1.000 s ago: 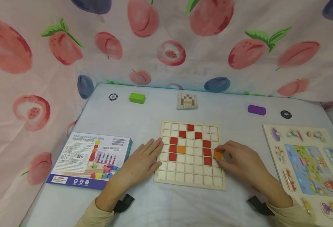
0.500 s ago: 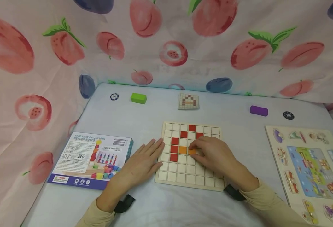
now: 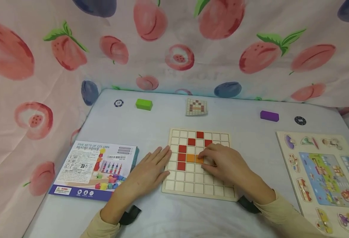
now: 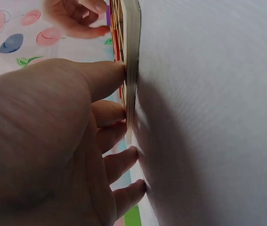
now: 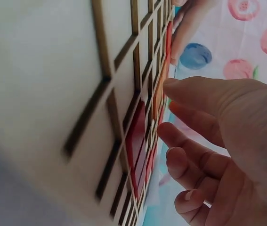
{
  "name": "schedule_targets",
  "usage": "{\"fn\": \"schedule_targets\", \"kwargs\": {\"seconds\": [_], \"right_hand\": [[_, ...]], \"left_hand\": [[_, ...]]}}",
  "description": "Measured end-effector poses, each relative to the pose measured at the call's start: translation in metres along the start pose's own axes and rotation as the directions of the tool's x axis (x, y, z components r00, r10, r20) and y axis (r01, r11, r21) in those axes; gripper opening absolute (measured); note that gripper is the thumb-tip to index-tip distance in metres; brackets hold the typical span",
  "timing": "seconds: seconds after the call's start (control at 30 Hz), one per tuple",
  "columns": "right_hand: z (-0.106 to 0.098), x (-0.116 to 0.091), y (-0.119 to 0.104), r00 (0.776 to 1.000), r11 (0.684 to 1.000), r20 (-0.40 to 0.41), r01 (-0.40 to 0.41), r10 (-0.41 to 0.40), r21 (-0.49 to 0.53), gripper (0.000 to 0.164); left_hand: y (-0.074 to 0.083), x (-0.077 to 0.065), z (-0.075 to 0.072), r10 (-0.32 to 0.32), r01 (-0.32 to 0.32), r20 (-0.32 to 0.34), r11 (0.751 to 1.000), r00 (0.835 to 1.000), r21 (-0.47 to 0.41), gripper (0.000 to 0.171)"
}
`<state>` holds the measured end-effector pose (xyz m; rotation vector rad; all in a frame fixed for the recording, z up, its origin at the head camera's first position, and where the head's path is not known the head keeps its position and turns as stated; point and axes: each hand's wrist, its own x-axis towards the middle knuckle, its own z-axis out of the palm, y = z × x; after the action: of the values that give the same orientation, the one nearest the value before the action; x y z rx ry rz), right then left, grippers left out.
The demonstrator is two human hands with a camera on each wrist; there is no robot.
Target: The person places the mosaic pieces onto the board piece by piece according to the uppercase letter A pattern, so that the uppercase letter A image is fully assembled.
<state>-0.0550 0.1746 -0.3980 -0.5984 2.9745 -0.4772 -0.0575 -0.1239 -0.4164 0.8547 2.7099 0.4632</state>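
Observation:
A square wooden grid board (image 3: 180,186) lies on the table, with several red tiles (image 3: 181,148) set in its cells in a peaked outline. Two orange tiles sit side by side in one row: the left orange tile (image 3: 190,158) and the right orange tile (image 3: 199,159). My right hand (image 3: 225,163) is over the board, its index fingertip at the right orange tile and thumb apart from it; it hides part of the right-hand cells. Flat beside the board, my left hand (image 3: 147,172) touches its left edge (image 4: 132,47) with thumb and fingertips.
A small pattern card (image 3: 196,107) lies behind the board. Green block (image 3: 144,104) and purple block (image 3: 269,116) stand near the back, each beside a round chip. The boxed bead set (image 3: 94,168) is at left, a picture puzzle board (image 3: 290,165) at right.
My right hand has carried the right orange tile from the board's right edge leftward into the cell beside the first one, and its fingers have loosened. My left hand has stayed put.

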Motion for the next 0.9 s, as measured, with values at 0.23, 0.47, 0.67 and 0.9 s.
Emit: {"fn": "schedule_targets", "kwargs": {"seconds": [0.23, 0.47, 0.67, 0.9], "right_hand": [[-0.01, -0.044, 0.023, 0.992, 0.993, -0.04, -0.12, 0.12, -0.011, 0.034], [-0.014, -0.106, 0.054, 0.967, 0.968, -0.056, -0.25, 0.248, -0.034, 0.038], [-0.016, -0.143, 0.069, 0.895, 0.901, 0.107, -0.426, 0.433, -0.083, 0.052], [-0.015, -0.166, 0.078, 0.908, 0.915, 0.127, -0.385, 0.399, -0.122, 0.04]], "left_hand": [[0.001, 0.0, 0.0, 0.0, -0.001, 0.008, 1.0, 1.0, 0.01, 0.069], [0.001, 0.0, 0.0, -0.004, 0.003, 0.005, 1.0, 1.0, 0.016, 0.069], [0.001, 0.0, -0.001, -0.001, 0.001, 0.002, 1.0, 1.0, 0.016, 0.069], [0.001, 0.0, 0.0, -0.002, 0.002, 0.009, 1.0, 1.0, 0.015, 0.069]]}}
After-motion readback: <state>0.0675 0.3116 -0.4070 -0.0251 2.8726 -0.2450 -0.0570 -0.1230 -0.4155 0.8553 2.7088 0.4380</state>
